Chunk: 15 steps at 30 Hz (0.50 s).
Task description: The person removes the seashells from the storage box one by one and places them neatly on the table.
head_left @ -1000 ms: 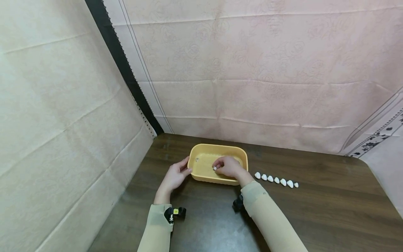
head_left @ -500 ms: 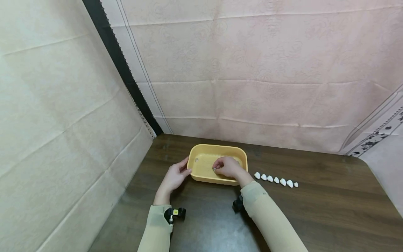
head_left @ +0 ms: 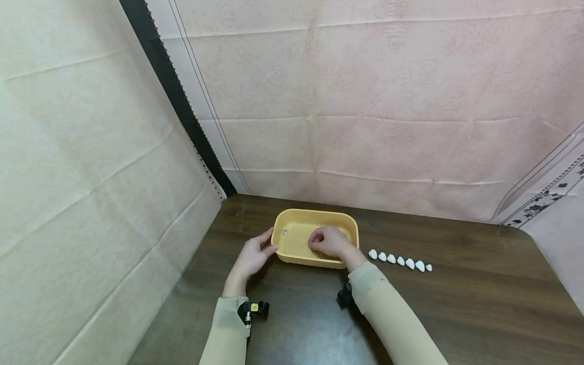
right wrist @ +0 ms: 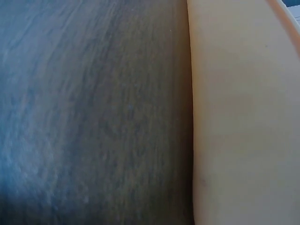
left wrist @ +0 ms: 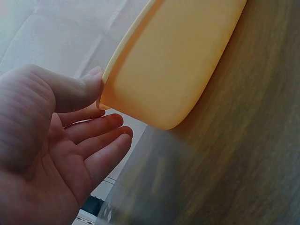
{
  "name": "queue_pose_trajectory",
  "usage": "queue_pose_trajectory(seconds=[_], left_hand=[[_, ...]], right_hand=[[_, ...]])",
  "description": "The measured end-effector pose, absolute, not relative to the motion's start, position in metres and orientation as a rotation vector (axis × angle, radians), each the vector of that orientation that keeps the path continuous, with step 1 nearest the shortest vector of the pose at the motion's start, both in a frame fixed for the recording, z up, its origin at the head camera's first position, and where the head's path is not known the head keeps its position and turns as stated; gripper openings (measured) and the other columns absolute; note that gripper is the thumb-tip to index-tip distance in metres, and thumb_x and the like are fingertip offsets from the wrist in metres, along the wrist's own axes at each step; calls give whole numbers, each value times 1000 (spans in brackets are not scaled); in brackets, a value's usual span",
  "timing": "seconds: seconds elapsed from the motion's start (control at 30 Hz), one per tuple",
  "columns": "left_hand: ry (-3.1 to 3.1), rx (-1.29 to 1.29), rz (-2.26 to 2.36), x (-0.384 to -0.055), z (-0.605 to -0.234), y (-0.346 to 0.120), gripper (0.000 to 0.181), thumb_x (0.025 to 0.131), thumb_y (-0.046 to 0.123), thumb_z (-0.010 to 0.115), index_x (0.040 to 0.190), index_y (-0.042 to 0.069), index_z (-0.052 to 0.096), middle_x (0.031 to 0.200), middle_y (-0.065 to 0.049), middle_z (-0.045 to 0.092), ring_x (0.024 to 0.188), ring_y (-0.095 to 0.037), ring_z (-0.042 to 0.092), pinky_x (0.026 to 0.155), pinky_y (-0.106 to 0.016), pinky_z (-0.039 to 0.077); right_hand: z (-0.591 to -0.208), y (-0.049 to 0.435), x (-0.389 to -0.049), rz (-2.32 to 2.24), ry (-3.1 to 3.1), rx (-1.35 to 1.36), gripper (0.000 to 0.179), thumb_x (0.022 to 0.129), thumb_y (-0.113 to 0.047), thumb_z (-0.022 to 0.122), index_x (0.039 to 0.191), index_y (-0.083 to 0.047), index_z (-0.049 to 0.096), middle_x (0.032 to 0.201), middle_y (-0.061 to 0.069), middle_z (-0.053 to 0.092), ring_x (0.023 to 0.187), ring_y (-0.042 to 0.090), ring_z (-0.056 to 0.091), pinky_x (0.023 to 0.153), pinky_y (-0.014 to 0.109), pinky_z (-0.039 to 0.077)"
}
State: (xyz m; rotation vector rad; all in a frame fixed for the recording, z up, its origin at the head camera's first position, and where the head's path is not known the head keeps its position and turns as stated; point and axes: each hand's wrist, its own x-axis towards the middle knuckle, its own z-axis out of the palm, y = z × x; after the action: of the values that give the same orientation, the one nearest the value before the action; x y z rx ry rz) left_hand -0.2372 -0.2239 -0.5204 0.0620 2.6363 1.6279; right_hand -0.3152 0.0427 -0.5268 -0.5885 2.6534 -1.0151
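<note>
A yellow rectangular plastic tub [head_left: 294,247] sits on the table in the head view. My left hand [head_left: 253,257] grips its left end; in the left wrist view the thumb [left wrist: 79,91] presses on the rim while the other fingers lie below and outside. Inside the tub, my right hand [head_left: 332,241] has thumb and fingertips brought together low over the floor. The small white pebble at those fingertips is now almost wholly covered by them. A small pale piece [head_left: 285,232] lies in the tub's left part. The right wrist view shows only the tub's outer wall [right wrist: 243,112] and tabletop.
Right of the tub, several white pebbles [head_left: 401,261] lie in a slanting row on the dark wooden table [head_left: 479,284]. Pale patterned cloth [head_left: 365,101] hangs behind the table and along its left side.
The white pebble showed at my right fingertips a second ago and has since become hidden as those fingers turned slightly. Left hand, tub and pebble row stay put.
</note>
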Motion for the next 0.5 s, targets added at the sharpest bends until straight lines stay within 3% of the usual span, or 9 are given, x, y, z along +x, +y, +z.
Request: queue_pose_trajectory(seconds=[0.23, 0.5], left_hand=[[2650, 89, 1632, -238, -522, -224, 59, 105, 7, 69, 160, 6, 49, 162, -13, 50, 145, -30, 53, 114, -47, 47], [2648, 76, 1625, -237, -519, -224, 60, 105, 9, 69, 161, 6, 48, 163, -13, 48, 145, -30, 53, 113, -46, 48]], right_hand=[[-524, 46, -316, -1086, 2598, -562, 6, 98, -24, 79, 96, -18, 78, 89, -6, 70, 83, 15, 61, 80, 33, 51], [-517, 51, -316, -1251, 2558, -577, 14, 100, -22, 75, 111, -15, 80, 94, -2, 73, 83, 16, 64, 73, 32, 52]])
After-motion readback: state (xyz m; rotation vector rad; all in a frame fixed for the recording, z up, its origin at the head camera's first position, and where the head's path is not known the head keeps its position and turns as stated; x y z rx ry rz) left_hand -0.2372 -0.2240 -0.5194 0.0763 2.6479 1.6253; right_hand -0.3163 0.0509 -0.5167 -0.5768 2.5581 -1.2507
